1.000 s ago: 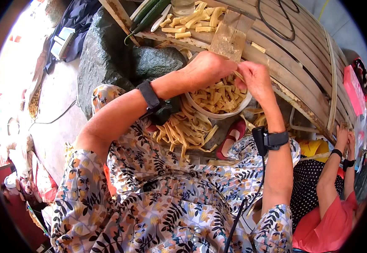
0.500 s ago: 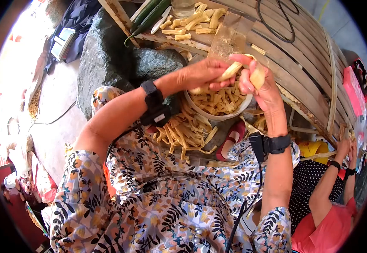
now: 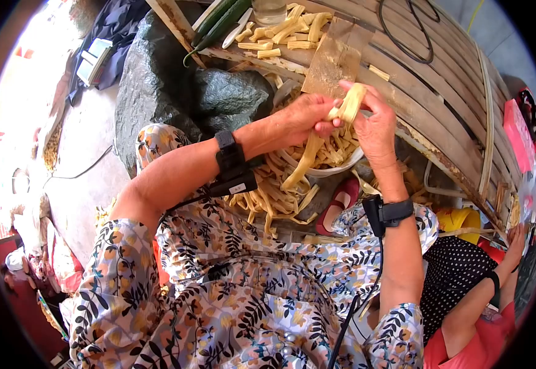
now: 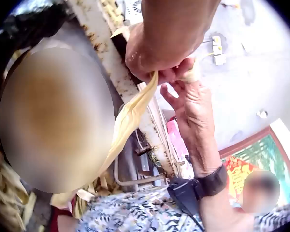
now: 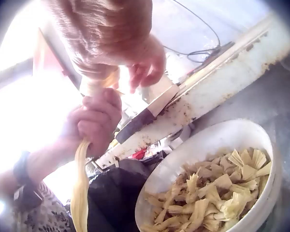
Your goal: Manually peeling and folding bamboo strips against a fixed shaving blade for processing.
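Note:
My left hand [image 3: 301, 123] grips a pale yellow, pliable strip [image 3: 305, 161], fibrous like a flattened plant stalk. One end hangs down from the fist over the bucket, long and loose in the left wrist view. The upper part is folded into a short loop between the hands, where my right hand [image 3: 375, 132] holds it with finger and thumb. From the right wrist view, the left fingers [image 5: 99, 116] curl tightly round the strip. Below the hands stands a white bucket [image 5: 181, 159] of short folded yellow pieces [image 5: 203, 193].
A slatted wooden bench [image 3: 428, 92] with a rusty edge bears a small board [image 3: 338, 55], folded yellow bundles [image 3: 280, 31], cucumbers [image 3: 222, 21] and a glass jar [image 3: 269, 11]. Loose strips [image 3: 268, 197] heap on the ground. Another person's arm [image 3: 483, 295] works at right.
The hands were close together over the bucket, then parted slightly with the strip across the right fingers. Now the strip forms a loop between them and a long end dangles from the left hand.

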Demonstrator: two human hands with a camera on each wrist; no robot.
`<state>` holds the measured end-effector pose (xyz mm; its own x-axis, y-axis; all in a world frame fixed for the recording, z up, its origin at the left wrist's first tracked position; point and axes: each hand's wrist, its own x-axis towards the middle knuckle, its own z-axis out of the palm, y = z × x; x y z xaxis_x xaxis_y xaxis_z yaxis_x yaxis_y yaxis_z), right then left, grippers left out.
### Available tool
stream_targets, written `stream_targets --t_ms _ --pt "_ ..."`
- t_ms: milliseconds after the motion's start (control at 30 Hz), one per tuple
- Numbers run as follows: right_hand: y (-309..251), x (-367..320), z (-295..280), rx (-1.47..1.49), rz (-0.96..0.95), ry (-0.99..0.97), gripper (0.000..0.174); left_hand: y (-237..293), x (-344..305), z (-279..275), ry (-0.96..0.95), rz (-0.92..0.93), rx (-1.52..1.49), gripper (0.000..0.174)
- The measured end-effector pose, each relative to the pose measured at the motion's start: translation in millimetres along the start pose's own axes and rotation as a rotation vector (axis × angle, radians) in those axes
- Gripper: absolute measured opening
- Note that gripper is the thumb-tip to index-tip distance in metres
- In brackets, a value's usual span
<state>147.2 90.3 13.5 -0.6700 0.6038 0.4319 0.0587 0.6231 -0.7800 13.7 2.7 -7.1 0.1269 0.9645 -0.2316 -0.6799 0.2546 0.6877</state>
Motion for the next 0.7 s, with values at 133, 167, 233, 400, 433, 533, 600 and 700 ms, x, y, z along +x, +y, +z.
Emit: stream_targets --t_ms 133,167,233,400,433,533,600,700 --pt "0.0 1.1 0.3 0.052 0.286 -0.01 0.021 15.2 -1.0 7.5 0.263 0.289 0.605 0.028" --pt "0.8 2.2 0.9 0.138 0.359 -0.075 0.02 19.2 -2.1 6.9 0.241 0.264 0.62 0.029" --pt "-4.5 3.1 -1.2 0.171 0.428 -0.142 0.018 24.8 -4.4 7.2 0.193 0.205 0.651 0.031" --pt "7.6 -7.9 9.8 -0.12 0.415 -0.156 0.013 18.0 -7.2 7.9 0.183 0.344 1.262 0.041" --pt "6.4 -8.6 12.9 -0.247 0.388 -0.127 0.012 14.2 -5.0 6.0 0.225 0.388 1.344 0.04" --pt "-1.4 -10.7 14.7 -0.16 0.307 -0.048 0.009 10.1 -0.8 4.1 0.305 0.474 1.404 0.037" --pt "4.0 -12.1 13.0 0.039 0.146 0.027 0.01 9.1 -1.4 1.9 0.301 0.462 1.19 0.035" --pt "-5.0 -8.2 5.6 0.227 0.031 0.099 0.01 8.8 -2.7 9.2 0.311 0.288 0.638 0.036"
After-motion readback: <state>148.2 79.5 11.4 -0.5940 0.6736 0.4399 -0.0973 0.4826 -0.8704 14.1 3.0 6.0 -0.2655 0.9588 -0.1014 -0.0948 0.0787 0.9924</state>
